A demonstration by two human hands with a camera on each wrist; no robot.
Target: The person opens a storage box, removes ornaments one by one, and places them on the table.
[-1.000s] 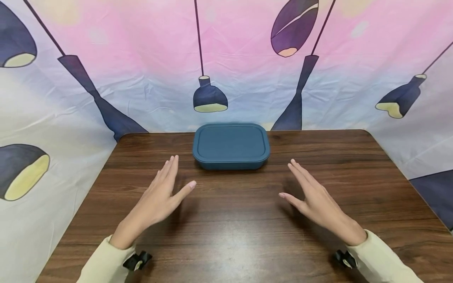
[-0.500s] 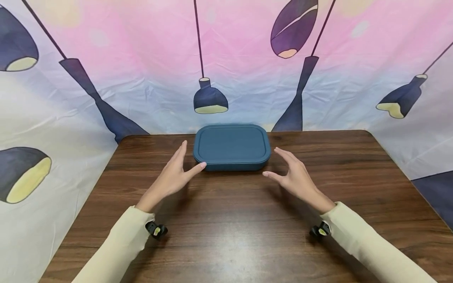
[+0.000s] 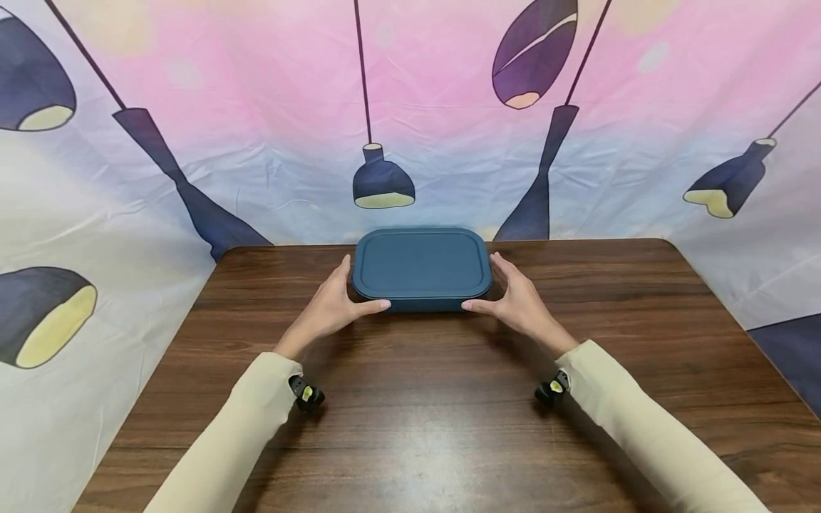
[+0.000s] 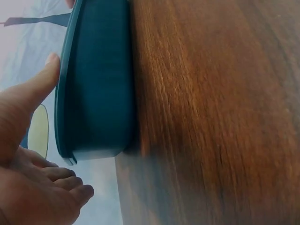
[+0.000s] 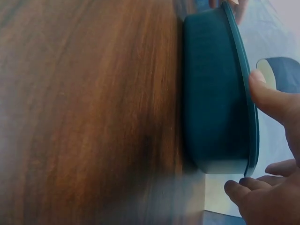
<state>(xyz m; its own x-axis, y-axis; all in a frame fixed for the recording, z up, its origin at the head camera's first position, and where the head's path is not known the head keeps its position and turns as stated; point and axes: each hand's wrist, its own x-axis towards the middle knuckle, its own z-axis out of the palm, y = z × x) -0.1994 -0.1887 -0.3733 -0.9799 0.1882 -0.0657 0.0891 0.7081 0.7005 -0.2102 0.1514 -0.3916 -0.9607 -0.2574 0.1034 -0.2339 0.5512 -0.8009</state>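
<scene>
A dark blue rectangular food container (image 3: 422,263) with rounded corners and a lid on it sits at the far edge of the wooden table. My left hand (image 3: 328,305) is at its left end, thumb reaching along the front near the lid's rim. Mirroring it, my right hand (image 3: 522,303) is at the right end. In the left wrist view the thumb tip is right at the lid edge of the container (image 4: 98,79), while the fingers lie beyond its end with a gap. The right wrist view has the fingertips (image 5: 236,190) just off the container's end.
The brown wooden table (image 3: 426,399) has rounded far corners. Directly behind it hangs a cloth backdrop (image 3: 308,171) printed with lamps. Both forearms wear pale sleeves (image 3: 224,424), with a small black device (image 3: 306,395) at the left wrist and another (image 3: 553,390) at the right.
Both hands have moved forward and inward from either side, up to the container's ends. Their thumbs have come in to its front side. The container has stayed in place.
</scene>
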